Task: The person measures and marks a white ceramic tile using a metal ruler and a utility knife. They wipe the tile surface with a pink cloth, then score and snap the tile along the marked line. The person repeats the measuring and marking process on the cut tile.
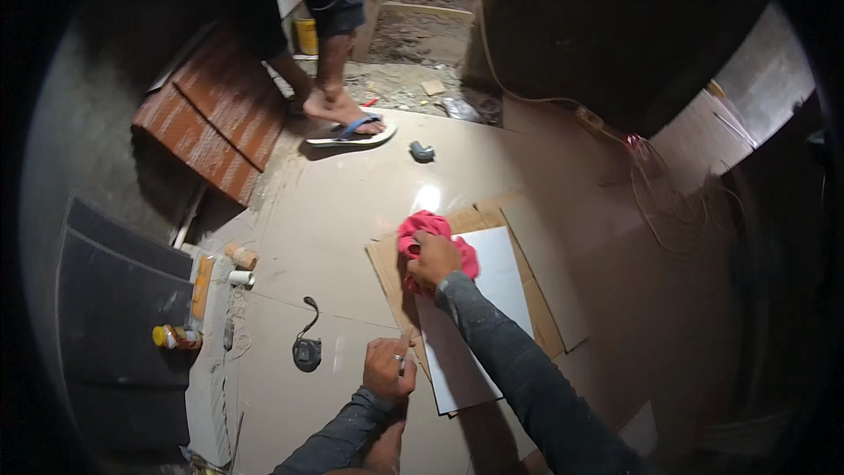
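A pink cloth (462, 257) is bunched up in my right hand (434, 260), whose fingers are closed on it. Beneath it lies a flat white rectangular panel (489, 299), and the cloth covers part of its far left corner. The panel rests on a brown cardboard sheet (533, 292) on the tiled floor. My left hand (387, 369), with a ring on one finger, is beside the panel's left edge. Its fingers are mostly curled, one reaches toward the cardboard, and I see nothing in them. Left of that hand is a black tape measure (307, 354) with a wrist strap.
A grey pipe elbow (422, 152) lies farther off, near a person's sandalled foot (352, 127). Reddish-brown panels (211, 110) lean at left. A yellow-lidded jar (176, 337) and a white roll (241, 278) are nearer. Cables (655, 180) trail at right; rubble (413, 84) covers the far ground.
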Action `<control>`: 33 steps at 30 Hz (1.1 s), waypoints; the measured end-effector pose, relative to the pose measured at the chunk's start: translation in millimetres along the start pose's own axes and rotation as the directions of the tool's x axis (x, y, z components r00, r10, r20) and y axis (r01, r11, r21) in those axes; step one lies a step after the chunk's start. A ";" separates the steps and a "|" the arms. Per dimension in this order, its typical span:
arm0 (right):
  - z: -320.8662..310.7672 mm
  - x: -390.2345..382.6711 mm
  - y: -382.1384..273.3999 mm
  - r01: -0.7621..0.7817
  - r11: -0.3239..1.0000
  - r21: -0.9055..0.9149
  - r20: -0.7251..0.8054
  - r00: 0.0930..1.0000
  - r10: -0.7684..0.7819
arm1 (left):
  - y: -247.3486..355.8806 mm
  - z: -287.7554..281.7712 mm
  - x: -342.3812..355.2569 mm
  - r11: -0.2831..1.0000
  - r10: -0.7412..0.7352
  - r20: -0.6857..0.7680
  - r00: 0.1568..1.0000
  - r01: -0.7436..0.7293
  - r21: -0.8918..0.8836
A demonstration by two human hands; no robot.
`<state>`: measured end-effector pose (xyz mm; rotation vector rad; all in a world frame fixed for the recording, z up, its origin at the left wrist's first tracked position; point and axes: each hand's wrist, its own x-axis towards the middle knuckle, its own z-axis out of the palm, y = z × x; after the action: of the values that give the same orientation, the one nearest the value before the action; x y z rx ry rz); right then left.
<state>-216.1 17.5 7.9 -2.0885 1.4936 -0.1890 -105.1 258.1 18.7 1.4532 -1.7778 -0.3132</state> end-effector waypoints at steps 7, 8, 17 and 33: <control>-108.8 3.6 112.1 -0.367 0.922 -0.127 -0.336 0.890 0.308 | -0.8 6.9 -0.7 0.996 -0.001 0.144 0.990 0.014 -0.093; -130.8 -3.5 122.6 -0.367 0.921 -0.127 -0.436 0.855 0.281 | -1.1 8.3 0.2 0.997 0.002 0.176 0.984 0.011 -0.074; -95.0 -31.0 60.1 -0.108 0.973 -0.205 -0.238 0.970 0.057 | 0.0 35.8 23.7 0.991 0.019 0.228 0.973 0.012 -0.132; -118.2 -14.7 76.8 -0.383 0.923 -0.044 -0.336 0.875 0.348 | -29.1 0.5 -11.4 0.956 -0.284 0.100 0.954 0.290 -0.042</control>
<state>-335.0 -28.5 69.9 -1.8713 2.1117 -0.3209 -84.6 259.3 -4.9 1.6813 -1.6129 -0.5850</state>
